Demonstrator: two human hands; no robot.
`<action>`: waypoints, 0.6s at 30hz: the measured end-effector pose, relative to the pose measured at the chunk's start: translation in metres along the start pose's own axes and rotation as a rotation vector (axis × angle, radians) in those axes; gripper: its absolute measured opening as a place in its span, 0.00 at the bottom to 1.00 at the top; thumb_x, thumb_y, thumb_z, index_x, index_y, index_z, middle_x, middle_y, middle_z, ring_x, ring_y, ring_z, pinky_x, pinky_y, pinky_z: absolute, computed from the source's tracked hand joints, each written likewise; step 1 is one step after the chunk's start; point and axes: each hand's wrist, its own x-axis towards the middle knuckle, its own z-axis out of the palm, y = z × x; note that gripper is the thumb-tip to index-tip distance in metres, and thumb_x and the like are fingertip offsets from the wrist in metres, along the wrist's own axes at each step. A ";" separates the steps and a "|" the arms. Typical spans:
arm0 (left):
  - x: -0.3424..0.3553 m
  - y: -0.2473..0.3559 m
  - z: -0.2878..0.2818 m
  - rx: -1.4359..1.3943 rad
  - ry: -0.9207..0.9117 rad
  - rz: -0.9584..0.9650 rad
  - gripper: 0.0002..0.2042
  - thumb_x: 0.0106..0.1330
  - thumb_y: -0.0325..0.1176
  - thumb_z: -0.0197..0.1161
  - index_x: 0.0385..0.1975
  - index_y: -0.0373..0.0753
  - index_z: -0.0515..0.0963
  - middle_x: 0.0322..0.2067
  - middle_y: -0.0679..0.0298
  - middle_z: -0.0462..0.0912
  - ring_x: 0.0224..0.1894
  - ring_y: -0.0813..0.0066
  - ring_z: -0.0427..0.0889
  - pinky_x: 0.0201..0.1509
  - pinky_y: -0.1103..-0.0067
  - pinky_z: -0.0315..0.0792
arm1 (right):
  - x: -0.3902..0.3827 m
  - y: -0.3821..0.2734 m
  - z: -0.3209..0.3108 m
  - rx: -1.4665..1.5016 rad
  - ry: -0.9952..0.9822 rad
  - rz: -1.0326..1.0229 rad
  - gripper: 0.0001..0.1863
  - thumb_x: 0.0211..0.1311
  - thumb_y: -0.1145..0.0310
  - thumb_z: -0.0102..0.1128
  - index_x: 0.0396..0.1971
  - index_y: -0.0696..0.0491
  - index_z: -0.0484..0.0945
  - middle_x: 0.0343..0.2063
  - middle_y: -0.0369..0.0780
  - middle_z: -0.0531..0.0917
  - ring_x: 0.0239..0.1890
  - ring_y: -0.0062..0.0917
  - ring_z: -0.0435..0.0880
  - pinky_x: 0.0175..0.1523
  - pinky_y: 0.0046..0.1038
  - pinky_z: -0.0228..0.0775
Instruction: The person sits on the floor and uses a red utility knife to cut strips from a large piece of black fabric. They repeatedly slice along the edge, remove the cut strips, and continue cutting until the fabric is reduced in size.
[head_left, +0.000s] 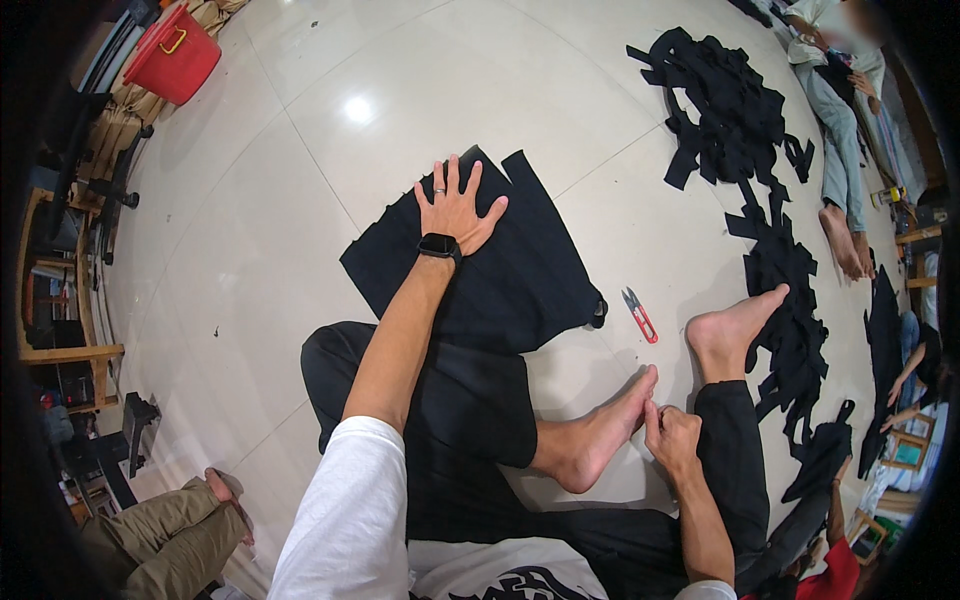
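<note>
On the tiled floor (300,215) lies black fabric (515,265), left hand (458,215) spread wide on it; right hand (672,437) curls at a bare foot (595,432), grip unclear; that foot, shifting, could strike the thread snips (646,326).

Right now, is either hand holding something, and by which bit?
The left hand holds nothing, lying flat on dark cloth; for the curled right hand, I can't tell.

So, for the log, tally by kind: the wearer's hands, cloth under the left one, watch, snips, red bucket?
Hands (left hand, right hand): 2
Dark cloth, layers uncountable: 1 spread
Black watch: 1
Red-handled snips: 1
Red bucket: 1
Total: 6
</note>
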 end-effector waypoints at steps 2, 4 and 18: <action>0.000 0.000 0.000 0.002 0.001 0.000 0.44 0.71 0.74 0.44 0.82 0.54 0.54 0.83 0.53 0.46 0.84 0.48 0.41 0.82 0.40 0.35 | -0.006 0.002 -0.003 -0.015 -0.006 0.001 0.25 0.67 0.65 0.70 0.10 0.56 0.72 0.11 0.47 0.75 0.11 0.41 0.77 0.19 0.38 0.67; -0.001 0.001 0.000 0.008 0.003 0.002 0.44 0.71 0.73 0.45 0.82 0.54 0.55 0.83 0.53 0.46 0.84 0.48 0.42 0.82 0.40 0.35 | -0.012 0.004 -0.009 -0.032 -0.024 0.003 0.25 0.67 0.66 0.70 0.10 0.55 0.71 0.10 0.46 0.75 0.11 0.41 0.76 0.19 0.38 0.67; -0.003 0.000 0.000 -0.010 0.046 0.018 0.42 0.72 0.71 0.47 0.81 0.53 0.57 0.82 0.52 0.48 0.84 0.48 0.43 0.81 0.39 0.37 | -0.069 0.014 -0.064 -0.093 -0.067 0.085 0.24 0.66 0.68 0.70 0.11 0.56 0.71 0.11 0.46 0.75 0.12 0.42 0.76 0.20 0.38 0.65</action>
